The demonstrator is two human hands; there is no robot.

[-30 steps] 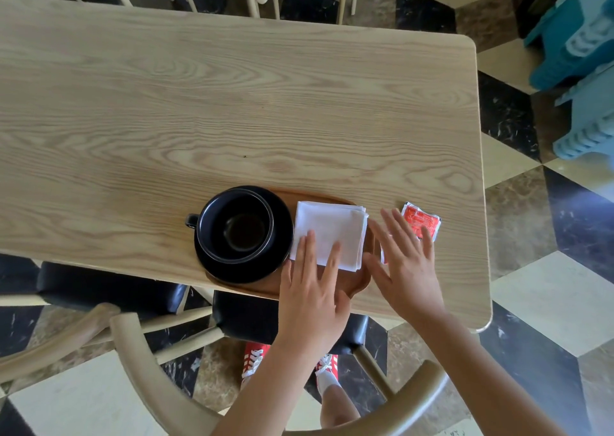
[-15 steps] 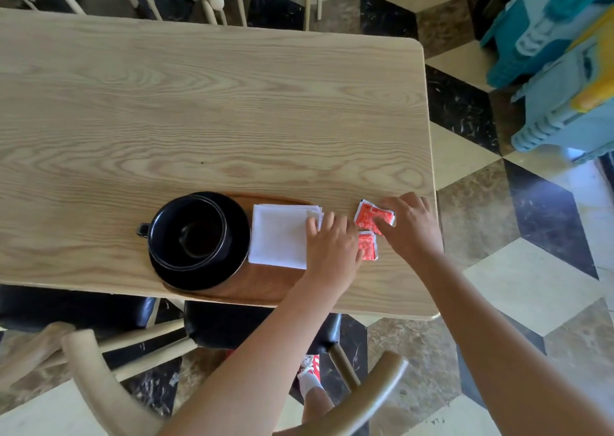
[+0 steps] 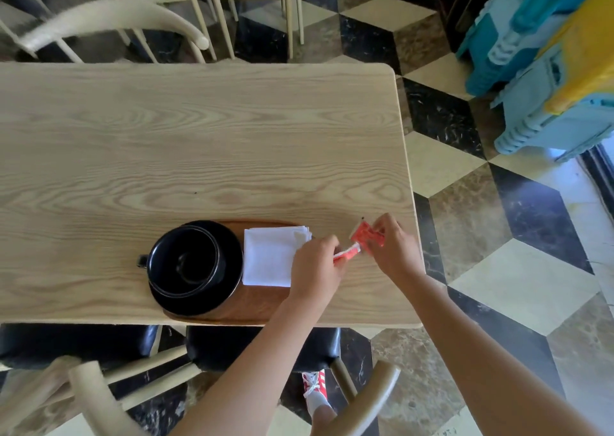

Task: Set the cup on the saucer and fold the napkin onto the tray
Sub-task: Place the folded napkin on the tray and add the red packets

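A black cup point(image 3: 186, 262) stands on a black saucer point(image 3: 229, 276) at the left end of a brown wooden tray point(image 3: 255, 306). Beside it on the tray lies a folded white napkin point(image 3: 269, 256). My left hand point(image 3: 315, 269) hovers over the napkin's right edge and pinches a red sachet point(image 3: 347, 254). My right hand point(image 3: 393, 249) is just right of the tray and holds a second red sachet point(image 3: 365, 238) lifted off the table.
The light wooden table point(image 3: 199, 143) ends close to my right hand. Pale wooden chairs stand at the far side point(image 3: 116, 20) and in front of me point(image 3: 99, 399). Blue and yellow plastic furniture point(image 3: 548, 53) stands on the chequered floor at the right.
Both hands left the napkin, reached the red sachets beside the tray and picked one up each. The camera view shifted right and back.
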